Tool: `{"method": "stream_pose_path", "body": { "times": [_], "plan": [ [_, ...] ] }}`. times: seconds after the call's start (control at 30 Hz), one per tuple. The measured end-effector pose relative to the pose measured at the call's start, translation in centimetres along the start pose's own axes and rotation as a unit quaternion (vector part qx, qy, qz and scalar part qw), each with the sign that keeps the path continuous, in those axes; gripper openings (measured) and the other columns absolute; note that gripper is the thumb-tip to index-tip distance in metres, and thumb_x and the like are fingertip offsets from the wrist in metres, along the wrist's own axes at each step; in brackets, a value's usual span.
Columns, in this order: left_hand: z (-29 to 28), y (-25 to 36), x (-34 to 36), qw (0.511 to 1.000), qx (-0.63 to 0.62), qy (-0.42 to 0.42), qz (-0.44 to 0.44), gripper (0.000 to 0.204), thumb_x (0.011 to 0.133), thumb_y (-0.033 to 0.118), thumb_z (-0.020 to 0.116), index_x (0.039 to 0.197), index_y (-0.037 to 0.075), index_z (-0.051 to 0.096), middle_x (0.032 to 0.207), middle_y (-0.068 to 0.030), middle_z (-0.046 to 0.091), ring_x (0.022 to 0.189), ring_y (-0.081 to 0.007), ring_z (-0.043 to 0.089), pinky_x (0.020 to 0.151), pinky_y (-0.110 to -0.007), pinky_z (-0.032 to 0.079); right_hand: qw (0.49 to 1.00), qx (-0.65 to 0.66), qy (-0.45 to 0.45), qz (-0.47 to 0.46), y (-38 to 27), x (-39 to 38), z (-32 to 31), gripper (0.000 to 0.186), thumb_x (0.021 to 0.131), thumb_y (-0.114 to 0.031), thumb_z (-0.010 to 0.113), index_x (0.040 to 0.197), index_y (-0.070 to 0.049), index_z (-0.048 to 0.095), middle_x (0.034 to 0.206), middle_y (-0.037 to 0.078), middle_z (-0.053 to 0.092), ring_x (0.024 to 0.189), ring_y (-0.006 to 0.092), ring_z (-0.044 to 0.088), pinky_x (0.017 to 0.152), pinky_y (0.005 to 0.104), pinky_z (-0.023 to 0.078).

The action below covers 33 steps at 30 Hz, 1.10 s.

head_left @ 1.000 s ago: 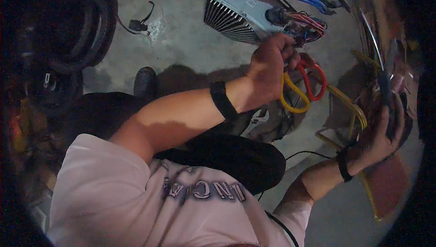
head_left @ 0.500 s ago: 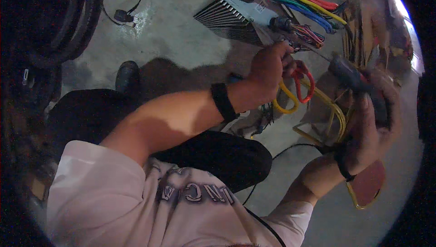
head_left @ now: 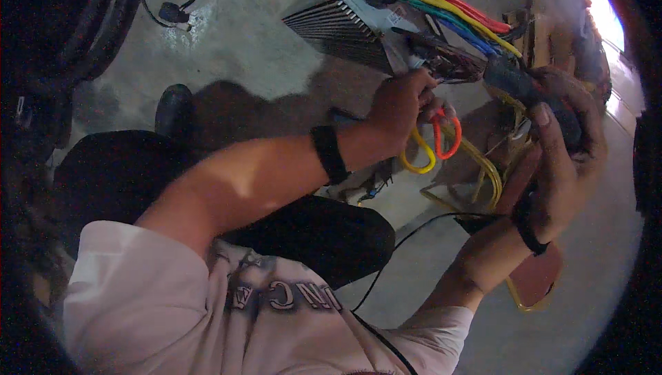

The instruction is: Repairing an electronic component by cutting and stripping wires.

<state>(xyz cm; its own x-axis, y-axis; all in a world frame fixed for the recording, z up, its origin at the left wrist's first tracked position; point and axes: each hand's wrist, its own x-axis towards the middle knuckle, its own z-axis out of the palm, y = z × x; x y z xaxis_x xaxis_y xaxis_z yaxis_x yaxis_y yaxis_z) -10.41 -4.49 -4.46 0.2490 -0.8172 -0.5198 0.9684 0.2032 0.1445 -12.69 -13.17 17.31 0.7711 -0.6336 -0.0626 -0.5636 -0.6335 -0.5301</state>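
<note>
My left hand point(head_left: 396, 116) is closed beside the lower connector of a silver finned metal unit point(head_left: 376, 13); what its fingers pinch is hidden. Red point(head_left: 448, 151) and yellow point(head_left: 417, 167) looped cables hang just below it. My right hand point(head_left: 565, 147) grips a dark-handled tool point(head_left: 510, 78), whose tip end points left at the thin wires point(head_left: 455, 68) by that connector and is hard to make out. A thick bundle of red, yellow, green and blue cables point(head_left: 455, 13) leaves the unit's upper end above both hands.
Black tyre-like rings point(head_left: 83, 23) stand at the upper left. A small black part with leads point(head_left: 172, 13) lies on the concrete floor point(head_left: 234, 44). Cardboard point(head_left: 524, 37) and yellow tubing point(head_left: 489, 182) are at the right, with a yellow-edged maroon pad point(head_left: 538, 278) below.
My right hand has raised the tool and swung it leftward to the connector. My left hand stays by the connector. The view has shifted slightly, showing more bright background at upper right.
</note>
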Motion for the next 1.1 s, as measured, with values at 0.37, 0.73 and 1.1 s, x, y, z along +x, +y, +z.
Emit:
{"method": "stream_pose_path", "body": {
  "times": [0.37, 0.73, 1.1],
  "plan": [
    [-0.8, -0.5, 0.5, 0.996, -0.070, -0.053, 0.003, 0.034, 0.091, 0.022, 0.056, 0.062, 0.011, 0.042, 0.058, -0.0065, 0.048, 0.066, -0.0291, 0.067, 0.072, -0.046, 0.052, 0.999, -0.024, -0.002, -0.045, -0.8, 1.2, 0.1, 0.035, 0.088, -0.013, 0.075, 0.118, 0.004, 0.069, 0.117, 0.012, 0.071, 0.106, 0.0194, 0.066, 0.093, 0.0296, 0.049],
    [-0.1, 0.7, 0.0, 0.997, -0.062, -0.008, -0.044, 0.032, 0.092, 0.022, 0.055, 0.064, 0.009, 0.046, 0.058, -0.0066, 0.048, 0.063, -0.0274, 0.068, 0.070, -0.042, 0.051, 0.997, -0.059, -0.034, -0.048, -1.3, 1.8, -0.1, 0.037, 0.088, -0.014, 0.079, 0.118, 0.005, 0.070, 0.119, 0.013, 0.070, 0.108, 0.0200, 0.066, 0.095, 0.0299, 0.049],
    [-0.1, 0.9, -0.2, 0.997, -0.065, -0.018, -0.046, 0.036, 0.094, 0.022, 0.055, 0.062, 0.010, 0.045, 0.057, -0.0047, 0.044, 0.063, -0.0263, 0.065, 0.072, -0.045, 0.054, 0.997, -0.046, -0.029, -0.051, -1.3, 1.6, 0.0, 0.038, 0.088, -0.013, 0.079, 0.119, 0.006, 0.069, 0.119, 0.015, 0.071, 0.109, 0.0228, 0.067, 0.101, 0.0334, 0.049]
  ]
}}
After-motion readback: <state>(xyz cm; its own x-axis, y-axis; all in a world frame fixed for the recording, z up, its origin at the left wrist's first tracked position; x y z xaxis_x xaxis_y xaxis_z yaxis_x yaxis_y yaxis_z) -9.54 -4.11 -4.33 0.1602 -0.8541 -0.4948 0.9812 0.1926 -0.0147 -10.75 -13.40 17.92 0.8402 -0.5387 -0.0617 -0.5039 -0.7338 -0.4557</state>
